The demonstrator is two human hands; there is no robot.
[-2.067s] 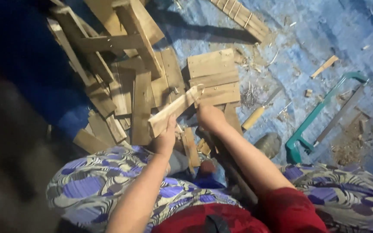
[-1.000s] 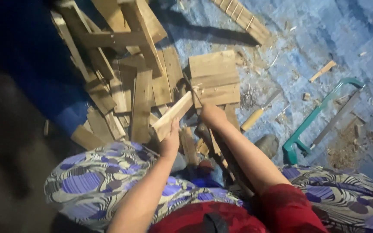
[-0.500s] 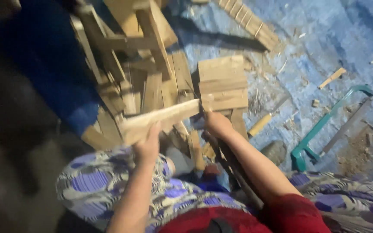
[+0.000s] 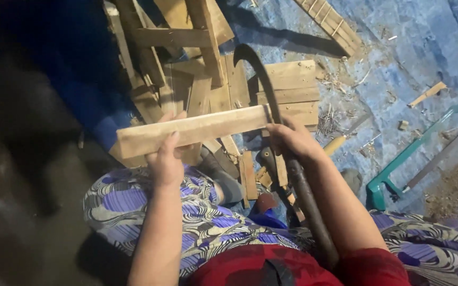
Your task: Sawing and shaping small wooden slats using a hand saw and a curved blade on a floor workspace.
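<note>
My left hand (image 4: 166,159) grips a flat wooden plank (image 4: 197,130) near its left end and holds it level across my lap. My right hand (image 4: 292,142) is closed around the dark handle of a curved sickle-like blade (image 4: 258,71). The blade rises from my hand and arcs up to the left, crossing the plank's right end. I sit on the ground in patterned trousers and a red top.
A heap of wooden boards and pallet pieces (image 4: 197,69) lies just ahead. A blue tarp (image 4: 398,53) covers the ground, strewn with chips. A green-framed hand saw (image 4: 420,148) lies at right, a yellow-handled tool (image 4: 340,140) near it.
The plank has been lifted and turned from a slanted pose to level across my lap. My left hand slid out along it, and the curved blade now meets its right end.
</note>
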